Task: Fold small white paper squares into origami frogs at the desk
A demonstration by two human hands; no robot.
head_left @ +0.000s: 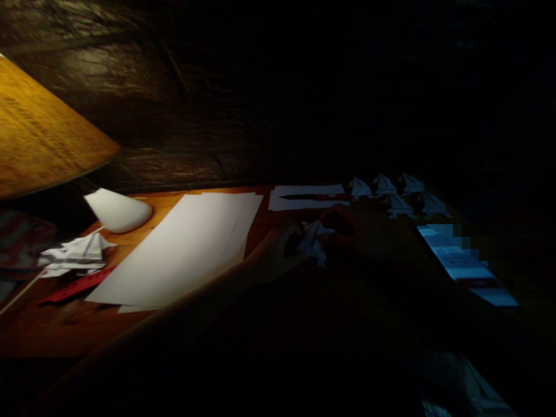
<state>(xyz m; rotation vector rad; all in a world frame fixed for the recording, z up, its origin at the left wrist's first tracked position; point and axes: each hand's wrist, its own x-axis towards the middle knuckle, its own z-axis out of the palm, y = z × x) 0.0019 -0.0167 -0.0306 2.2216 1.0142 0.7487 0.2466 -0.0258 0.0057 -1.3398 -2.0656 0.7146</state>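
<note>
The scene is very dark. My left hand (278,246) and my right hand (356,223) meet over a wooden table (174,200), both pinching a small folded white paper piece (315,240) between them. The fingers of each hand are curled on the paper. A stack of plain white sheets (186,249) lies just left of my left hand.
Several folded paper figures (393,191) sit at the far right of the table. A white sheet with a dark knife-like tool (308,197) lies behind my hands. Crumpled paper (76,252), a red strip (78,285), a white cone (117,209) and a lampshade (39,133) are left. A lit screen (460,260) is right.
</note>
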